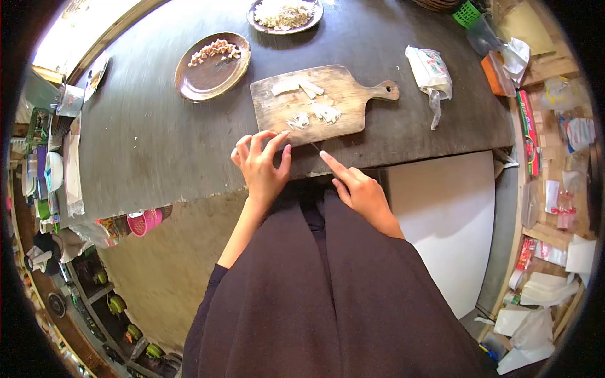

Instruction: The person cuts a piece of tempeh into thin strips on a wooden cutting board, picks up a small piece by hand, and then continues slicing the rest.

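Note:
A wooden cutting board (343, 85) lies on the dark table (151, 138) and carries pale strips and cut pieces (315, 107). My left hand (261, 167) rests at the board's near edge with its fingers spread, holding nothing. My right hand (358, 189) is just off the table's edge, curled with the index finger stretched out. A thin knife blade (313, 146) shows past that fingertip and points at the board's near edge. The handle is hidden in the hand.
A brown plate (205, 79) with chopped bits sits left of the board. A plate of shredded pale food (285, 14) is behind it. A plastic packet (430, 72) lies to the right. Cluttered shelves (548, 157) line the right, and a pink basket (145, 222) sits below the table.

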Demonstrator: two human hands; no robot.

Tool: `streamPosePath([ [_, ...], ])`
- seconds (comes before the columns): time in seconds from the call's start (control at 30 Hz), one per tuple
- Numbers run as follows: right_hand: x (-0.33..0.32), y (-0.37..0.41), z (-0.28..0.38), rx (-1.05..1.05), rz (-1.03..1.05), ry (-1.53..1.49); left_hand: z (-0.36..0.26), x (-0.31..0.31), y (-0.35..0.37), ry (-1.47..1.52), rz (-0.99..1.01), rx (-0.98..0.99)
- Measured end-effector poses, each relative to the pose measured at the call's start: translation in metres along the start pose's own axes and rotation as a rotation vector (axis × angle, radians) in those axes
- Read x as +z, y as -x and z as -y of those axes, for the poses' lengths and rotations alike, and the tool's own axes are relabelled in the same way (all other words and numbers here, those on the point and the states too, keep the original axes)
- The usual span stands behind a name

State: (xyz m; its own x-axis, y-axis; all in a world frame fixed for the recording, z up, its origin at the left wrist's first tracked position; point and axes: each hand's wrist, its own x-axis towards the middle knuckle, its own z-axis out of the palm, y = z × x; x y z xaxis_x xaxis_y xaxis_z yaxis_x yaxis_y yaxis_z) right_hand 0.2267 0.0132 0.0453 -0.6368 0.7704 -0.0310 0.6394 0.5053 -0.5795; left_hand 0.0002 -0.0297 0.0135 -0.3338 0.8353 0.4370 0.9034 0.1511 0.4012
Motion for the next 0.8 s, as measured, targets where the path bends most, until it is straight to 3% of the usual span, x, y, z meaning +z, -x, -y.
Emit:
streamPosePath([
  [0.2, 0.023, -0.008, 0.007, -0.010, 0.040, 0.018, 0.015, -0.007, -0.004, 0.041, -0.093, -0.053],
  [0.53, -0.013, -0.009, -0.002, 0.145, -0.043, -0.008, 0.023, -0.004, -0.007, 0.065, -0.038, -0.072],
  [0.8, 0.009, -0.011, 0.011, 0.129, 0.000, 0.008, 0.019, 0.001, -0.017, 0.111, 0.047, 0.056],
])
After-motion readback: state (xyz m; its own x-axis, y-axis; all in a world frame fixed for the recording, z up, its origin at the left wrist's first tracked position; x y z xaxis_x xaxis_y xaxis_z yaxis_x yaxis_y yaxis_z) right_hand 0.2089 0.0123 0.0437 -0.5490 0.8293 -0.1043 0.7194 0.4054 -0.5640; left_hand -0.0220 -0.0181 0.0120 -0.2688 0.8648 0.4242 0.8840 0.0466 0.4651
